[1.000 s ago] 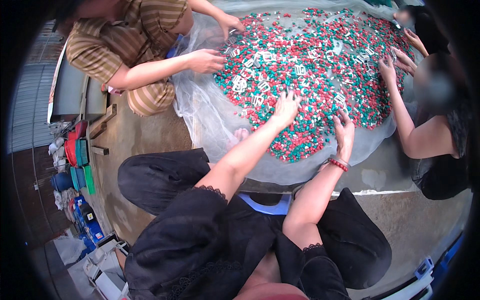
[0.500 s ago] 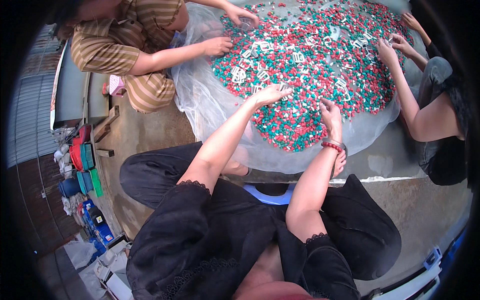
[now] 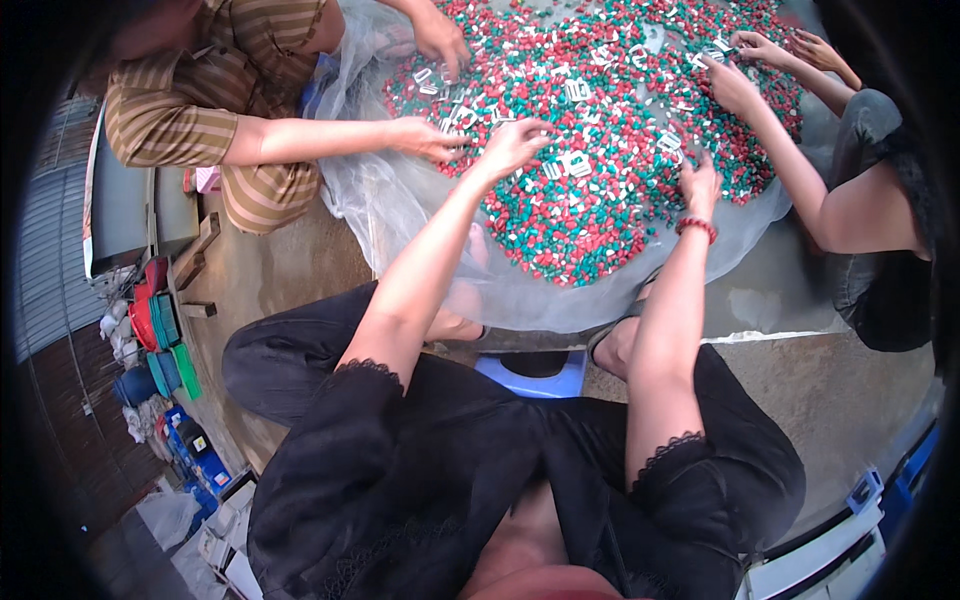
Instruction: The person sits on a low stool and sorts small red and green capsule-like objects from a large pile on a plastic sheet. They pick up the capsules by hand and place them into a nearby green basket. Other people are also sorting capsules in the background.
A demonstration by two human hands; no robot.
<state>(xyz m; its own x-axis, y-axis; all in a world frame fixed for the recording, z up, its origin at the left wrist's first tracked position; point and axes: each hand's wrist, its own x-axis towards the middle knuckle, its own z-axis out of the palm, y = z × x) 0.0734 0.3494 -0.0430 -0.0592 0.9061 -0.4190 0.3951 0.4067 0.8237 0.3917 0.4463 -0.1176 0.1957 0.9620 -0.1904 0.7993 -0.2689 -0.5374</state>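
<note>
A wide spread of small red, green and white pebble-like pieces (image 3: pixel 580 235) lies on translucent sheeting, with several white plastic slide buckles among them. My left hand (image 3: pixel 513 150) hovers over its near left part, fingers stretched out and apparently holding nothing. Just beyond those fingertips, toward me, lie white buckles (image 3: pixel 575 163). Over the right part is my right hand (image 3: pixel 701 186), wearing a red bead bracelet, its fingers apart. Close to its fingertips lies another white buckle (image 3: pixel 669 143). A further buckle (image 3: pixel 578 90) rests farther back between my hands.
At left, a co-worker in a striped shirt has a hand (image 3: pixel 428 138) near my left wrist. At right, another person's hand (image 3: pixel 735 88) is among the pieces. The translucent sheet (image 3: pixel 545 316) runs along the near edge. A blue plastic stool (image 3: pixel 530 378) sits below me.
My left hand has lifted away from the white buckles, which now lie on the pile. My right hand has moved right and farther out, near another buckle. The view has shifted slightly.
</note>
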